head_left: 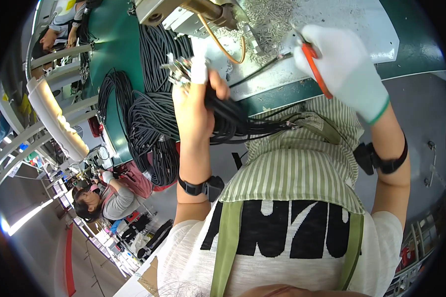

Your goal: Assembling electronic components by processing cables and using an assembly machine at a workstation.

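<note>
My left hand is closed around a bundle of black cables. White coverings show on its thumb or fingers, and stripped, light-coloured wire ends stick out above the grip. My right hand, in a white and pale green glove, grips red-handled pliers. Their jaws point up and left, over the worktop. A single black cable runs from the bundle toward the right glove's fingertips; whether they pinch its end I cannot tell. More cables from the bundle trail right, across the striped apron.
A metal machine with a brown hose stands at the top, beside scattered small metal pieces on a pale plate. Coiled black cables cover part of the green table. A lit lamp and two people are at left.
</note>
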### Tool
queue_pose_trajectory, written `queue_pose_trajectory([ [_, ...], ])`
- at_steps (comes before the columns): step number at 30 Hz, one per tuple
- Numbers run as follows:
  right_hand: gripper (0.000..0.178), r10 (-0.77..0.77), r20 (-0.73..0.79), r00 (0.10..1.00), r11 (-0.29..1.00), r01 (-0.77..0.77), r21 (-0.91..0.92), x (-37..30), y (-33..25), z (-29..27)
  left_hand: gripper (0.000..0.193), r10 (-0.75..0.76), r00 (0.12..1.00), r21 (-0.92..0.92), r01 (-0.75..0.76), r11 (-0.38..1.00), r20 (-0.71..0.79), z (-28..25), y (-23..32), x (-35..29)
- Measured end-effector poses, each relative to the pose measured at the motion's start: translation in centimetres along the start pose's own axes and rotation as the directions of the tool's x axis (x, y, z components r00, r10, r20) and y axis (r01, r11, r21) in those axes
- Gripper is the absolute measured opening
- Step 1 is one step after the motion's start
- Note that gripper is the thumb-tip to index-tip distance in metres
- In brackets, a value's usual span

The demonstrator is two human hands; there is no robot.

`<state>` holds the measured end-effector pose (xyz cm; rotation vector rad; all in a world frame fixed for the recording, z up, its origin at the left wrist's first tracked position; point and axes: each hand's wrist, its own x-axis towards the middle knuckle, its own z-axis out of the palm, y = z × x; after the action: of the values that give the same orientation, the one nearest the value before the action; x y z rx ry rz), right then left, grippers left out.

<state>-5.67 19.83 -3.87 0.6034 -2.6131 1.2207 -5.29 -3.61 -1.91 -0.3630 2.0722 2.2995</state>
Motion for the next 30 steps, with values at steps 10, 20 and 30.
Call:
queue_pose_trajectory([
  [10, 0.023, 0.119, 0.22, 0.968, 0.833, -0.218, 0.508, -0.8, -4.2, -0.5, 0.012, -0.02, 0.887, 0.403, -0.189, 0.896, 0.462, 0.3, 1.1, -4.3],
  [20, 0.024, 0.283, 0.595, 0.752, 0.234, -0.656, 0.718, -3.2, -3.6, -2.3, 0.025, 0.323, 0.669, 0.568, -0.741, 0.357, 0.669, 2.3, -0.2, -4.2],
  [30, 0.013, -0.03, 0.114, 0.993, 0.963, -0.001, 0.268, -3.0, -3.2, -2.4, 0.017, -0.317, 0.802, 0.2, 0.248, 0.948, 0.506, 3.1, 2.1, -3.3],
])
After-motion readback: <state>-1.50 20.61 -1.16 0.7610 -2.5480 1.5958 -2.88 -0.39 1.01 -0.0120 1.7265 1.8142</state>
